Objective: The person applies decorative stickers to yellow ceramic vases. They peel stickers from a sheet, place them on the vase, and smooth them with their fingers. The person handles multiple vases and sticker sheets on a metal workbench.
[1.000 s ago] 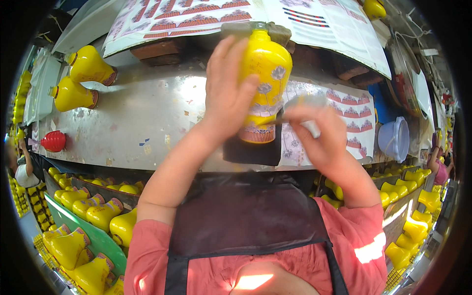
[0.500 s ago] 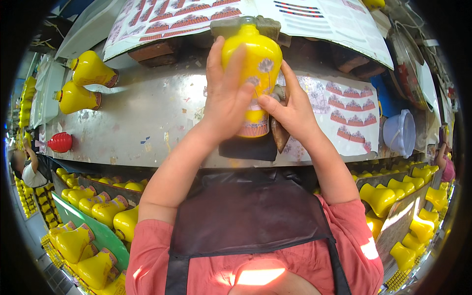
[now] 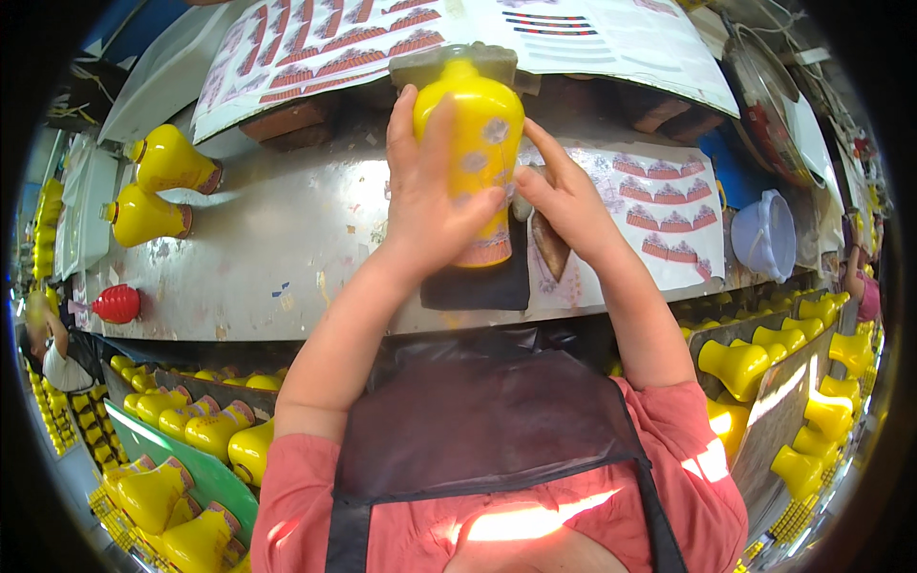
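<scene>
A yellow glass bottle [image 3: 478, 115] with pale purple flower decals and a patterned band at its base lies in front of me, its neck toward a grey-brown block [image 3: 411, 72]. My left hand [image 3: 420, 205] is wrapped over its left side, the thumb across the lower front. Fingers of my right hand [image 3: 578, 210] rest along the right edge, thumb at the bottle's side. Under the base is a black pad [image 3: 475, 294]. Beside it, below my right hand, sits a brown wedge-shaped piece [image 3: 550, 246].
Two yellow bottles [image 3: 172, 162] and a red ribbed bottle [image 3: 117, 304] are on the metal table [image 3: 287, 229] at left. Decal sheets [image 3: 669, 205] lie at right, near a pale blue bucket [image 3: 764, 234]. Crates of yellow bottles [image 3: 745, 368] flank me. Other people are at both edges.
The view has shifted slightly. My left thumb has slid lower on the bottle, and my right thumb has drawn back from its front to the right edge.
</scene>
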`<state>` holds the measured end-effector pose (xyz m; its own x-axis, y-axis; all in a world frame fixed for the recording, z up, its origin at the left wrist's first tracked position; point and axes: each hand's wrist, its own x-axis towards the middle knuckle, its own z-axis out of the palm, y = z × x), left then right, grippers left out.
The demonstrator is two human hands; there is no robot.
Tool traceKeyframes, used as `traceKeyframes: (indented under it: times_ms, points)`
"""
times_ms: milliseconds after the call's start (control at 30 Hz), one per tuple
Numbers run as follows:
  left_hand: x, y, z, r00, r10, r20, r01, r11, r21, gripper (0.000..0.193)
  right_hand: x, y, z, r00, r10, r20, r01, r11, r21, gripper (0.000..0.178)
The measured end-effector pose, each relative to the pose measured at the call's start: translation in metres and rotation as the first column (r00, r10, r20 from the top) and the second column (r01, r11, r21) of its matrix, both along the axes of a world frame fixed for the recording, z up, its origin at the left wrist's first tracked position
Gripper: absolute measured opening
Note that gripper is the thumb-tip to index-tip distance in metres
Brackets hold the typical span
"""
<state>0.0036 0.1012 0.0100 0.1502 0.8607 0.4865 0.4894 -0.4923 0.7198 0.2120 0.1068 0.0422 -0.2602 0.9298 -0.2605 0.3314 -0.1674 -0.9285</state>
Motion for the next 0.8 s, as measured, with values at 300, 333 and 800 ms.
traceKeyframes:
  times_ms: [300, 333, 800]
  points:
    - [-0.001, 0.004, -0.001, 0.998, 0.028, -0.064, -0.022, 0.996, 0.090, 0.095, -0.017, -0.004, -0.003, 0.988, -0.121, 0.093, 0.103, 0.979, 0.176, 0.088]
    - [-0.003, 0.005, 0.000, 0.998, 0.013, -0.061, -0.009, 0.998, 0.067, 0.096, -0.024, -0.005, 0.000, 0.974, -0.175, 0.141, 0.138, 0.961, 0.239, 0.088]
    - [0.000, 0.011, -0.007, 0.999, 0.022, -0.035, -0.017, 0.990, 0.138, 0.085, -0.032, -0.010, 0.006, 0.954, -0.287, 0.088, 0.257, 0.934, 0.249, 0.071]
